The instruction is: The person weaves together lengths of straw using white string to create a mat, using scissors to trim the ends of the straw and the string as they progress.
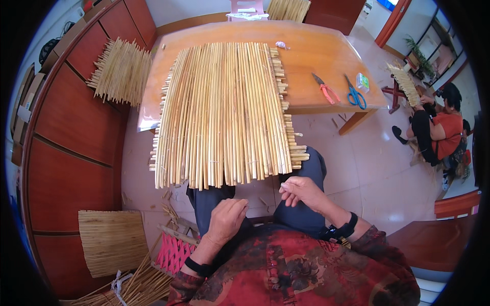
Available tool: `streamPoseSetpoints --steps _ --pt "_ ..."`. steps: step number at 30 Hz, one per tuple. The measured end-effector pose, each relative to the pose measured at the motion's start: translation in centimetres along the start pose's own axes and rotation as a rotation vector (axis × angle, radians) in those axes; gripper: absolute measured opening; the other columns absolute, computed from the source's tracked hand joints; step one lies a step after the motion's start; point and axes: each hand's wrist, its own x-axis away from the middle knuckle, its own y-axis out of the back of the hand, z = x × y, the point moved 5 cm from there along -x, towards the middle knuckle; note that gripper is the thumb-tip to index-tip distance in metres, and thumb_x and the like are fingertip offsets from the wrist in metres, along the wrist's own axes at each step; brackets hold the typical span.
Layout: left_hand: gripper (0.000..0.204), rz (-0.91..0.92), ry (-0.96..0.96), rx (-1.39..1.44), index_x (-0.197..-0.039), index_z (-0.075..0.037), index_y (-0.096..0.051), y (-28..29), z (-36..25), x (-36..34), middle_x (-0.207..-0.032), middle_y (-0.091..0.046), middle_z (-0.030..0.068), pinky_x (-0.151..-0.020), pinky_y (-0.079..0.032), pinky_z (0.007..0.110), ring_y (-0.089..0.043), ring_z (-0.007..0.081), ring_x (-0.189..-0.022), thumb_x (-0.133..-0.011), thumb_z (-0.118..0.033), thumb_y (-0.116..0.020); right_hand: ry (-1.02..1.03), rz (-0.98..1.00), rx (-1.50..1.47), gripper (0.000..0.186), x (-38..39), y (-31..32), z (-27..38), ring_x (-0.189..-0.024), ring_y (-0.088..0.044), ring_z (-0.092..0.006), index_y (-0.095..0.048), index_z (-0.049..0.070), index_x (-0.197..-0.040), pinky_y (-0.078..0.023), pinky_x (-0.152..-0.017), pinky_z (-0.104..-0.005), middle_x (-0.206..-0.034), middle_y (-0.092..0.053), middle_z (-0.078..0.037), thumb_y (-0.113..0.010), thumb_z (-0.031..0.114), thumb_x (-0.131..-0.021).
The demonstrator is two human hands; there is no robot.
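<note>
The reed-stalk mat [222, 112] lies partly on the wooden worktop [316, 61], its near end jutting past the edge over the person's knees [314, 168]; long stalks run toward the body, and crosswise stalk ends poke out at both sides. The left hand [227, 219] hangs just short of the near end, fingers curled; the right hand [302, 193] sits apart from it, thumb and fingers drawn together; whether either grips anything small cannot be told, and neither appears to touch the mat. The overhanging end would best be supported from below, hands spread wide, since the stalks may shift; uneven near ends could be tapped level gently, without bending them; the red-handled pliers [324, 87] and blue-handled scissors [352, 93] are best kept clear of the stalks.
</note>
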Motion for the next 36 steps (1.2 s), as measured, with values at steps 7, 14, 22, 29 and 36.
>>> streamPoseSetpoints --steps 7,14,22,29,36 --pt "0.044 0.103 0.401 0.986 -0.116 0.007 -0.043 -4.6 2.3 -3.4 -0.105 -0.056 0.0163 -0.084 -0.045 0.031 -0.057 0.0222 -0.097 -0.085 -0.022 -0.057 0.717 -0.253 0.834 0.008 -2.5 -0.4 7.5 -0.07 -0.054 -0.0266 -0.055 0.005 -0.079 -0.045 -0.063 -0.0331 -0.073 -0.051 -0.01 -0.057 0.013 -0.078" --pt "0.04 -0.007 0.487 1.459 -0.116 0.004 -0.044 -6.7 1.6 -5.4 -0.107 -0.055 0.0175 -0.08 -0.048 0.036 -0.057 0.0247 -0.098 -0.086 -0.02 -0.055 0.837 -0.157 0.983 0.009 -4.8 -1.6 7.0 -0.069 -0.052 -0.0256 -0.053 0.005 -0.077 -0.045 -0.059 -0.0348 -0.07 -0.048 -0.009 -0.059 0.012 -0.075" --pt "0.031 -0.231 0.463 1.553 -0.113 -0.002 -0.046 -7.6 2.0 -7.1 -0.1 -0.057 0.0119 -0.072 -0.051 0.039 -0.059 0.0245 -0.092 -0.086 -0.014 -0.054 0.862 -0.076 1.047 0.008 -5.9 -1.8 6.9 -0.065 -0.051 -0.0251 -0.052 0.005 -0.074 -0.045 -0.055 -0.0344 -0.069 -0.045 -0.008 -0.057 0.01 -0.073" --pt "0.025 -0.42 0.444 1.457 -0.108 0.001 -0.048 -7.0 2.0 -7.4 -0.096 -0.056 0.0099 -0.064 -0.054 0.031 -0.06 0.0215 -0.083 -0.083 -0.003 -0.053 0.981 -0.027 1.031 0.007 -5.2 -3.1 7.6 -0.062 -0.051 -0.0244 -0.053 0.005 -0.074 -0.043 -0.052 -0.0332 -0.066 -0.045 -0.009 -0.058 0.009 -0.073" --pt "0.034 -0.23 0.545 1.457 -0.114 -0.001 -0.043 -7.2 3.2 -7.8 -0.099 -0.056 0.0086 -0.068 -0.051 0.033 -0.06 0.0218 -0.08 -0.083 -0.008 -0.054 0.818 -0.158 0.133 0.011 -4.9 -0.4 16.1 -0.068 -0.057 -0.0178 -0.053 0.002 -0.084 -0.048 -0.057 -0.0284 -0.075 -0.057 -0.008 -0.052 0.013 -0.084"
